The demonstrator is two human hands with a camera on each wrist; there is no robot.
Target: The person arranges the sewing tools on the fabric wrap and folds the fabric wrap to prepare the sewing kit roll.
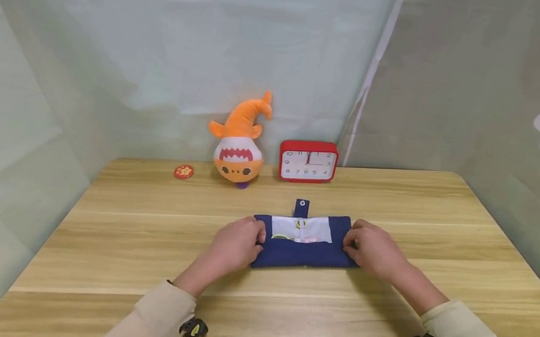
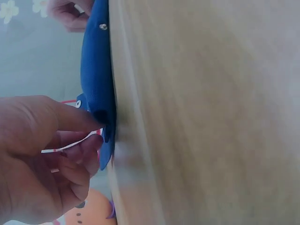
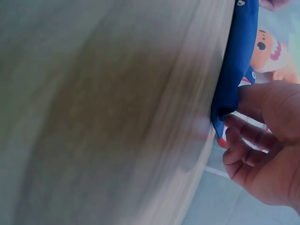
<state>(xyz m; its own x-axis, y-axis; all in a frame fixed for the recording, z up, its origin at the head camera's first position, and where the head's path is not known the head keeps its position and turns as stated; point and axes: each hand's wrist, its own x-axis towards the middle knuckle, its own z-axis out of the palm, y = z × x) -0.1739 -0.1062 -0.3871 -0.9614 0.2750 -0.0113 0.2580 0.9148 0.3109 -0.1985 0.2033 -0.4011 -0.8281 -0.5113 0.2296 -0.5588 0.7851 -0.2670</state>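
Note:
A navy fabric pouch (image 1: 306,255) with a white inner panel (image 1: 313,230) lies on the wooden table, its lower part folded up. A snap tab (image 1: 301,208) sticks out from its far edge. My left hand (image 1: 238,244) pinches the pouch's left end between thumb and fingers. At the opposite end, my right hand (image 1: 375,251) pinches the fabric likewise. Both wrist views show the fold end-on, with the left thumb (image 2: 77,117) and right thumb (image 3: 255,98) against the cloth. Small yellow and pink marks show on the white panel.
Behind the pouch, an orange shark plush (image 1: 240,141) leans by the wall beside a red alarm clock (image 1: 307,162). A round red disc (image 1: 183,172) with a star lies at the back left. Curtain-like sheets (image 1: 188,51) border the table (image 1: 130,264).

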